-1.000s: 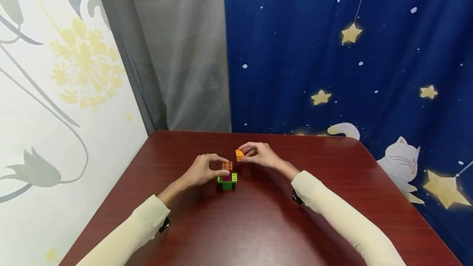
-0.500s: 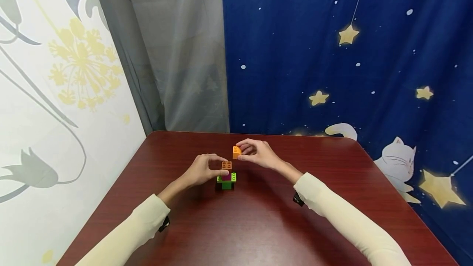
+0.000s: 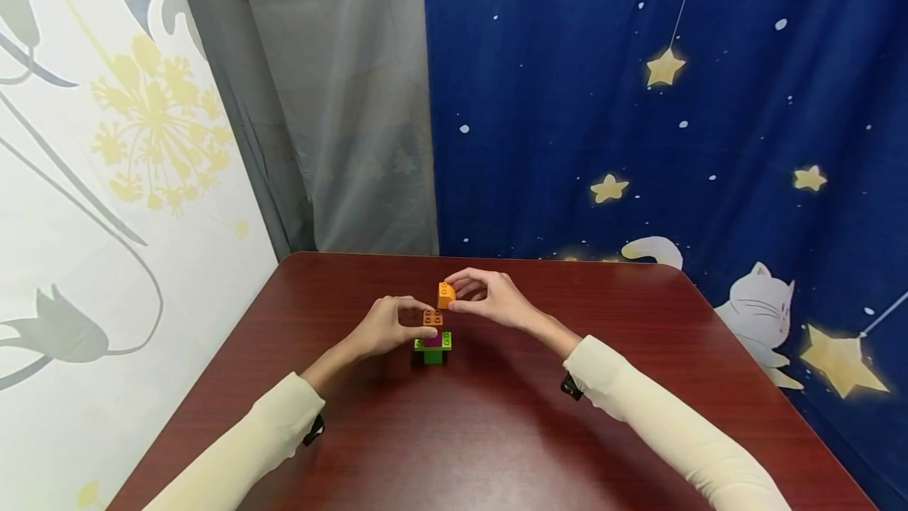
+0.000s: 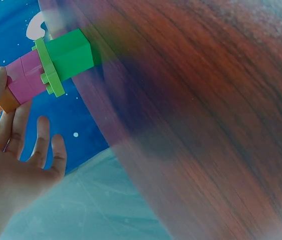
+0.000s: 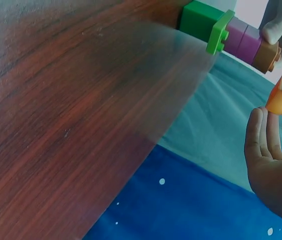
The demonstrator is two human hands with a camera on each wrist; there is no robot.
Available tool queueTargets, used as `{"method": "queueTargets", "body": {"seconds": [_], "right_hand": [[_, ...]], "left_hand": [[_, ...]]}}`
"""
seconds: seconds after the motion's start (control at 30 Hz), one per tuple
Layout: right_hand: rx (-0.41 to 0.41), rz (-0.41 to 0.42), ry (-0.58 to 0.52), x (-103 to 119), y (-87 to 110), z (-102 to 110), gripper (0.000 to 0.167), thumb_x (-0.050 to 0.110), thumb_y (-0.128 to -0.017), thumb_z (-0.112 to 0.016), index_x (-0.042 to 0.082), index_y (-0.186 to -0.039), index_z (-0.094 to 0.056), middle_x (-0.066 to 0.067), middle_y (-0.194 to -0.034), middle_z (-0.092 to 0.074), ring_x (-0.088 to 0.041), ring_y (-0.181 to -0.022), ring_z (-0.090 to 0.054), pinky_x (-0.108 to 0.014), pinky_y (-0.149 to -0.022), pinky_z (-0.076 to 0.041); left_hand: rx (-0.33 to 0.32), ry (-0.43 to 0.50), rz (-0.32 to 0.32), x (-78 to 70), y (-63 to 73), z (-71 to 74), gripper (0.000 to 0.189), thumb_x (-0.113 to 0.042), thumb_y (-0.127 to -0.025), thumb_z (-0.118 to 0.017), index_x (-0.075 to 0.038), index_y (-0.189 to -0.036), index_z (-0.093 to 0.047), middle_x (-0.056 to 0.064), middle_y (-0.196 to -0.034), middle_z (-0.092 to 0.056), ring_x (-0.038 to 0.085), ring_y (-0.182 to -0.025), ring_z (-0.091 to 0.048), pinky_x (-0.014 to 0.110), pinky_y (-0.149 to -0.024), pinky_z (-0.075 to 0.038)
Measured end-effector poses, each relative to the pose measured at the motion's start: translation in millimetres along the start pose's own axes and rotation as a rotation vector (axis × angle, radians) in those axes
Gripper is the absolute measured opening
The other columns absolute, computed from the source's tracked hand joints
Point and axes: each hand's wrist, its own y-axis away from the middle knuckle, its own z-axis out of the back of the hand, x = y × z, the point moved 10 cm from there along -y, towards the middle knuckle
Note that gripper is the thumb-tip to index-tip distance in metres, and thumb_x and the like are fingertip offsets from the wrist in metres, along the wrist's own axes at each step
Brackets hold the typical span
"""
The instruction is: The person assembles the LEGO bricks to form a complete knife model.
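Observation:
A small tower of toy building bricks stands on the table: a green brick (image 5: pixel 199 20) at the bottom, a lime plate (image 5: pixel 219 33), pink bricks (image 4: pixel 26 75) and a dark-orange brick (image 3: pixel 433 318) with studs on top. My left hand (image 3: pixel 383 327) grips the tower near its top, thumb on the near side and fingers behind. Just above and slightly right of the tower, my right hand (image 3: pixel 491 298) pinches a light-orange brick with a curved side (image 5: pixel 281 100) between thumb and fingertips. A small gap separates this brick from the dark-orange one in the right wrist view.
The dark red wooden table (image 3: pixel 489 432) spreads around the tower. Behind it hang a grey curtain (image 3: pixel 355 140) and a blue star-patterned curtain (image 3: pixel 532 101). A white patterned surface (image 3: pixel 78 259) borders the left side.
My right hand has carried the light-orange brick leftward, rising a little first, until it is over the tower. My left hand keeps its grip on the tower.

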Motion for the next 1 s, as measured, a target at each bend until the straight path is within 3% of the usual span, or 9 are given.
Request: {"method": "queueTargets", "body": {"seconds": [0.3,0.53,0.8,1.0], "right_hand": [[0.029,0.013,-0.026,5,2.3,-14,0.042,0.02,-0.088,-0.085,0.016,-0.127,-0.071,-0.002,-0.108,-0.076,-0.015,-0.095,-0.073,-0.043,-0.084,-0.06],[0.038,0.009,-0.057,9,3.6,-22,0.044,0.009,-0.088,-0.084,0.004,-0.129,-0.069,-0.016,-0.111,-0.075,-0.032,-0.099,-0.073,-0.053,-0.086,-0.058],[0.054,0.015,-0.049,7,4.0,-28,0.042,0.019,-0.088,-0.085,0.014,-0.127,-0.071,-0.005,-0.11,-0.076,-0.02,-0.098,-0.073,-0.044,-0.085,-0.059],[0.037,0.014,-0.037,9,4.0,-31,0.039,0.018,-0.088,-0.085,0.016,-0.124,-0.071,-0.004,-0.107,-0.076,-0.013,-0.094,-0.073,-0.036,-0.082,-0.06]], "left_hand": [[0.0,-0.009,0.023,2.9,-1.1,-0.9,0.044,-0.035,-0.085,-0.088,-0.008,-0.118,-0.077,0.0,-0.108,-0.076,0.015,-0.097,-0.066,0.043,-0.091,-0.055],[0.007,-0.006,0.019,2.7,-0.7,-1.8,0.043,-0.034,-0.085,-0.088,-0.009,-0.119,-0.077,-0.001,-0.109,-0.075,0.015,-0.097,-0.066,0.043,-0.092,-0.055],[0.012,0.001,0.024,2.0,-1.1,-3.2,0.041,-0.033,-0.085,-0.088,-0.01,-0.117,-0.078,-0.001,-0.108,-0.075,0.014,-0.096,-0.066,0.041,-0.091,-0.055],[0.004,-0.002,0.025,2.4,-1.1,-2.5,0.041,-0.034,-0.084,-0.089,-0.011,-0.117,-0.078,-0.001,-0.11,-0.076,0.015,-0.1,-0.067,0.042,-0.093,-0.055]]}}
